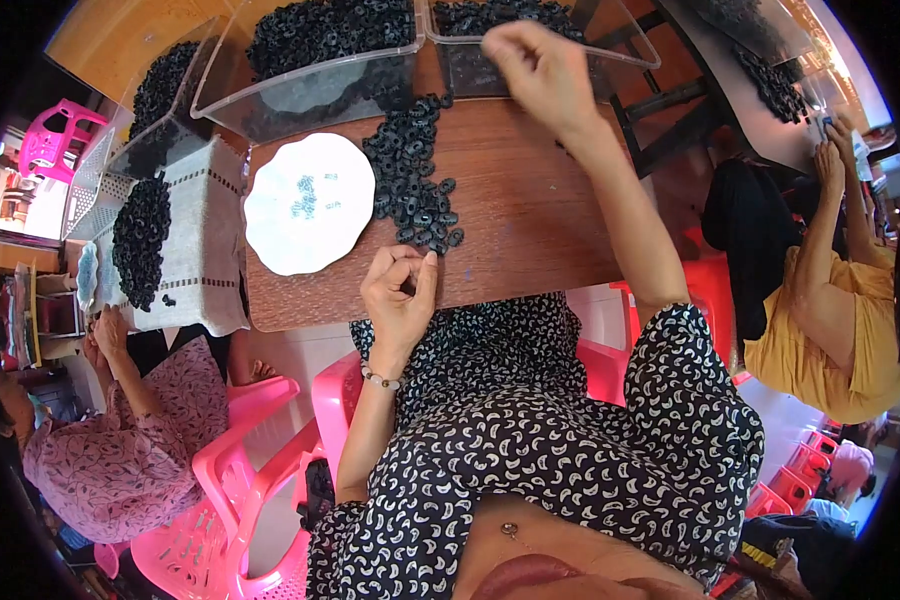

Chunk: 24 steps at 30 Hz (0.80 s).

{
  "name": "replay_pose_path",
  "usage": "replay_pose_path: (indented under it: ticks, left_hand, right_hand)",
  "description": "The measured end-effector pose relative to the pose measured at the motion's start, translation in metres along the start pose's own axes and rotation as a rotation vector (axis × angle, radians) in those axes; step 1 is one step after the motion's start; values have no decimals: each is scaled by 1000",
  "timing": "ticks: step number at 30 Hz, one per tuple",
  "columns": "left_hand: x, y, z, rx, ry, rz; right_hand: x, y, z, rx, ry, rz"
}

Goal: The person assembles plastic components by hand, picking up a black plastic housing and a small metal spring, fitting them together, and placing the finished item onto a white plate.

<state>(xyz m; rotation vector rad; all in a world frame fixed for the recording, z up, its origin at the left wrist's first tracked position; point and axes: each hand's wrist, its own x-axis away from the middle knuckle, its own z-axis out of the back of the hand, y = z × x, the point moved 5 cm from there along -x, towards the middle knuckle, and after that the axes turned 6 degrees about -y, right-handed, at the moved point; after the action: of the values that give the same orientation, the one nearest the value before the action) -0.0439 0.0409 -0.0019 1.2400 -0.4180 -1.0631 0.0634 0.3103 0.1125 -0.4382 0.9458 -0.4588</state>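
Note:
My left hand (399,294) rests at the near end of a loose pile of small black plastic parts (412,172), fingers curled and thumb tip close to the index finger. Whether a part sits between those fingertips is hidden. My right hand (544,79), blurred, is raised over the near wall of a clear plastic bin (465,75) of similar black parts. Its fingers are bent, and I cannot make out anything in them. Left of the pile, a white scalloped plate (277,232) carries tiny pale pieces. Pile and plate both lie on a brown wooden table (525,217).
A second clear bin (322,90) of black parts stands behind the plate. On the left, a co-worker's hands (109,330) are near a cloth-covered table (210,225) with another black heap (142,240). At right, another person's hands (832,150) work at a separate table (765,142).

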Motion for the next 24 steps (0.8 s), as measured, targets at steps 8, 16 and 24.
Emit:
replay_pose_path:
  ticks: [8, 16, 24]
  left_hand:
    - [-2, 4, -2, -28, 10, -12]
    - [-1, 2, -3, -29, -10, 7]
    - [-3, 0, -3, -56, 11, -83]
  right_hand:
    - [91, -7, -65, -91, -607, -26]
    - [104, -5, -70, 40, -638, 1]
    - [111, -9, -54, -230, -590, -204]
